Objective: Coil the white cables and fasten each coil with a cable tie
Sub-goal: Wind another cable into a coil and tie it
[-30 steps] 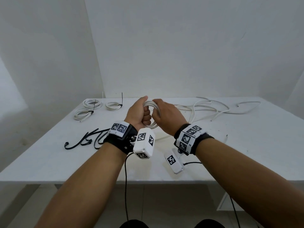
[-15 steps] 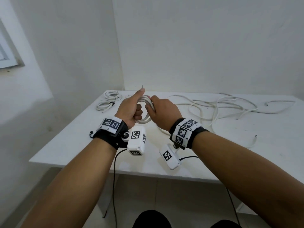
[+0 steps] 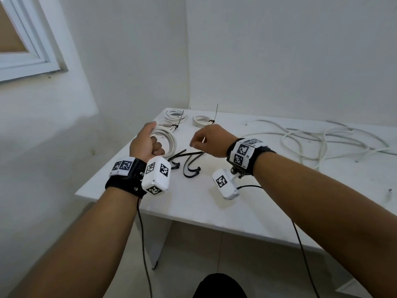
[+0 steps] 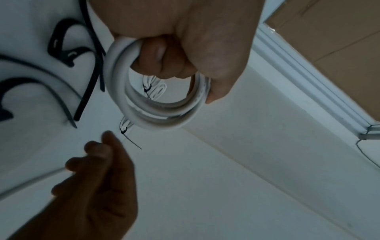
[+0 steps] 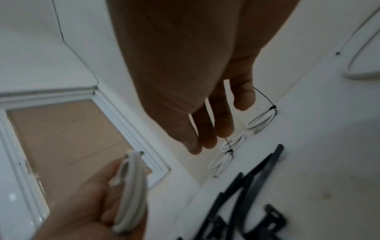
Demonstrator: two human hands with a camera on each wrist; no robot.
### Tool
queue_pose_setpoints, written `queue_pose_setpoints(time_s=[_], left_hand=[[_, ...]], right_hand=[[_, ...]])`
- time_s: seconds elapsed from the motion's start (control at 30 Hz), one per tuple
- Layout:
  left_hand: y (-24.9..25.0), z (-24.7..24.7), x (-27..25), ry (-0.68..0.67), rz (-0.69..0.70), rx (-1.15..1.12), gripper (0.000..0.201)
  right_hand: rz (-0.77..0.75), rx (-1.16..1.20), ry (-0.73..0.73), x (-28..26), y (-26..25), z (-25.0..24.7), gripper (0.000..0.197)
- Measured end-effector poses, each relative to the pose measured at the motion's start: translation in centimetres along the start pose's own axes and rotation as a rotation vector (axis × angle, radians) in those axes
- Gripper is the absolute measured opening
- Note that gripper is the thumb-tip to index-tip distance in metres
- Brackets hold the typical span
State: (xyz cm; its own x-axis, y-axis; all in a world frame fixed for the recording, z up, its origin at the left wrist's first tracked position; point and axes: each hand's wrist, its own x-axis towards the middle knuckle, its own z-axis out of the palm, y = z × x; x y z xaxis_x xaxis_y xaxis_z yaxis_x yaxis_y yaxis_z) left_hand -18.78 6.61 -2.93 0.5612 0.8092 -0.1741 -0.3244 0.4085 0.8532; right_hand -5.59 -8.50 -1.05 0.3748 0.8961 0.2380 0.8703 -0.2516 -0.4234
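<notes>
The left hand point(image 3: 148, 143) grips a small round coil of white plastic cable point(image 4: 156, 104), its fingers curled through the ring and the thumb lying along the outside; the coil hangs above the left part of the white bench point(image 3: 268, 211) and has no tie on it yet. The right hand point(image 3: 211, 143) holds nothing, with its fingers loosely bent and pointing down.

The loose black plastic cable ties point(image 3: 189, 162) lie flat on the bench between the two hands, just below and a little to the left of the right hand's fingers. Their long strips run mostly away from the person. The right hand is the free one and sits nearly above them, so I judge it will go down for one tie.

At the far left corner lie finished white coils with thin black ties point(image 3: 175, 118). On the right, long uncoiled white cables point(image 3: 311, 136) spread over the bench.
</notes>
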Motion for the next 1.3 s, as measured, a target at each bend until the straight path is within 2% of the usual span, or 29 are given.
queue_pose_setpoints(time_s=[0.1, 0.2, 0.3, 0.47, 0.6, 0.67, 0.77, 0.9, 0.93, 1.03, 1.17, 1.3], left_hand=[[0.1, -1.5, 0.9, 0.038, 0.001, -0.016, 0.027], [0.1, -2.4, 1.7, 0.022, -0.004, -0.011, 0.02], [0.1, -2.7, 2.1, -0.026, -0.01, -0.013, 0.012], [-0.1, -2.2, 2.4, -0.061, -0.027, -0.024, 0.013], [-0.6, -0.9, 2.2, -0.071, -0.035, -0.021, 0.016], [-0.8, -0.1, 1.7, -0.073, -0.041, -0.03, 0.018], [-1.4, 1.2, 0.9, -0.07, -0.043, -0.029, 0.034], [-2.3, 3.7, -0.1, -0.117, -0.06, -0.006, 0.043], [-2.6, 4.4, -0.2, -0.123, -0.07, 0.003, 0.042], [-4.1, 7.0, -0.9, -0.162, -0.099, 0.007, 0.022], [-7.0, 11.1, -2.7, -0.236, -0.134, 0.06, 0.03], [-10.0, 15.5, -5.0, -0.339, -0.189, 0.13, 0.019]], right_hand=[[-0.009, -0.157, -0.15, 1.1, 0.8, 1.7, 0.02], [0.003, -0.236, -0.232, 2.2, 1.1, 3.1, 0.022], [0.013, -0.256, -0.265, 3.0, 1.4, 3.6, 0.021], [0.018, -0.273, -0.264, 3.3, 2.0, 3.7, 0.01], [0.02, -0.303, -0.279, 2.7, 2.5, 3.2, 0.012], [0.026, -0.286, -0.238, 2.2, 3.1, 2.4, 0.013], [0.057, -0.226, -0.128, 1.1, 4.5, 0.3, 0.011], [0.178, -0.009, 0.067, -1.0, 7.0, -2.8, 0.011], [0.213, 0.061, 0.11, -1.6, 7.7, -3.4, 0.014], [0.3, 0.262, 0.224, -4.0, 9.1, -4.8, 0.016], [0.439, 0.548, 0.335, -7.1, 10.9, -6.0, 0.011], [0.543, 0.812, 0.424, -10.0, 13.3, -7.1, 0.007]])
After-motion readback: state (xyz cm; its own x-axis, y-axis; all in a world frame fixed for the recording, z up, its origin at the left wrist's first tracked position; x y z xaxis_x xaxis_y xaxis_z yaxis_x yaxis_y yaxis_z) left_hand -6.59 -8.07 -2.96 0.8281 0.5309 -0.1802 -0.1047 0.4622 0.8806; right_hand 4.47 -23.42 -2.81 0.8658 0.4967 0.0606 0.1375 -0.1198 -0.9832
